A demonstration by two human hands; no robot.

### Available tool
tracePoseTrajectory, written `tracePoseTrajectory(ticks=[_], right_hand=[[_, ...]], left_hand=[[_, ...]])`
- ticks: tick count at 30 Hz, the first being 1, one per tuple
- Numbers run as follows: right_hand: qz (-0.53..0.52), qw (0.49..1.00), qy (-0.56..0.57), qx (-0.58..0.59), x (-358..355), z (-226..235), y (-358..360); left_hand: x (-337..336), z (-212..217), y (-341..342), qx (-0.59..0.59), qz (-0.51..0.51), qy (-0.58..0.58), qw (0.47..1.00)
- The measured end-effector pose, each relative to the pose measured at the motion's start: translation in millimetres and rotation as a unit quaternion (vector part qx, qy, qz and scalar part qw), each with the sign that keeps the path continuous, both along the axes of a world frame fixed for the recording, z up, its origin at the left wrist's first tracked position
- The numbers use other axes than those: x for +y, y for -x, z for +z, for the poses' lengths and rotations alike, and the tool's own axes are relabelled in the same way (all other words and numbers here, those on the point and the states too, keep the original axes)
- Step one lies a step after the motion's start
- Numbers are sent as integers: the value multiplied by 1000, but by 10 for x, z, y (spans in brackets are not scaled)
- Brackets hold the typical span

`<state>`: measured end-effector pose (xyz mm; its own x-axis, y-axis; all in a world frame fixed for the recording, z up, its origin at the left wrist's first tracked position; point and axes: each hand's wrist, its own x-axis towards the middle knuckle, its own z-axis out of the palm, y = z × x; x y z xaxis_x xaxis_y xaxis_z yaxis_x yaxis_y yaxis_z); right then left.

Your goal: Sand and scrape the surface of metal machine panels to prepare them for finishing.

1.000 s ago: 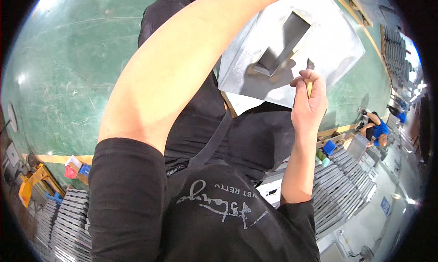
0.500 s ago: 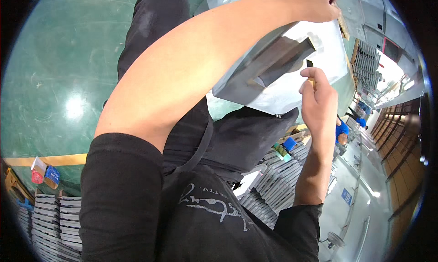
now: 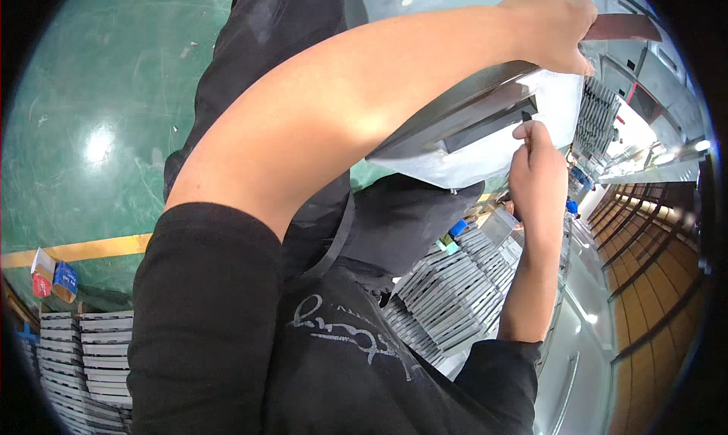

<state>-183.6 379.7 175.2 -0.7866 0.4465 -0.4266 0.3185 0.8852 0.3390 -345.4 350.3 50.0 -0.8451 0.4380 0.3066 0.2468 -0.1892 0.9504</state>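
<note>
Nearest the camera is the person's own dark shirt and black apron (image 3: 334, 359), filling the lower middle of the view, with both bare forearms rising from it. The left forearm sweeps across the frame from lower left to upper right, and the left hand (image 3: 550, 26) is closed over the upper edge of a grey sheet-metal part (image 3: 485, 124) held up in front of the body. The right hand (image 3: 535, 170) comes up from below on the right and sits just under the lower face of the part, its fingers curled shut, seemingly around a small dark tool whose tip touches the metal; the tool is mostly hidden in the fist and its kind cannot be made out. The part's long axis runs from lower left to upper right, roughly in line with the left forearm, with a folded rib or channel along its underside. It lies above and slightly left of the right hand, and the right hand is the one nearer to that rib. Much of the part is hidden behind the left arm, and its top edge is cut off by the frame. Farther down, stacks of flat grey metal pieces (image 3: 455, 291) lie beside the person's right side, more stacks (image 3: 83, 359) sit at lower left near small red and blue boxes (image 3: 53, 276), and beyond them spreads the glossy green floor (image 3: 91, 117) with a yellow line.
</note>
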Motion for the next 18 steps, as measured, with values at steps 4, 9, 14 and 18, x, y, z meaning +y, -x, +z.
tracePoseTrajectory(ticks=[4, 9, 14, 18], right_hand=[[25, 990, 26, -133, -109, -65, -202], [-25, 971, 176, -159, 17, -110, -641], [-191, 912, 322, 167, 222, -112, -1159], [-173, 892, 281, 310, 786, -325, -1504]], left_hand=[[21, -13, -9, 26, -2, -25, 999], [-125, 68, -54, -15, -30, -20, 999], [-64, 83, -82, 34, 91, -77, 992], [13, 73, 13, 57, 107, -15, 992]])
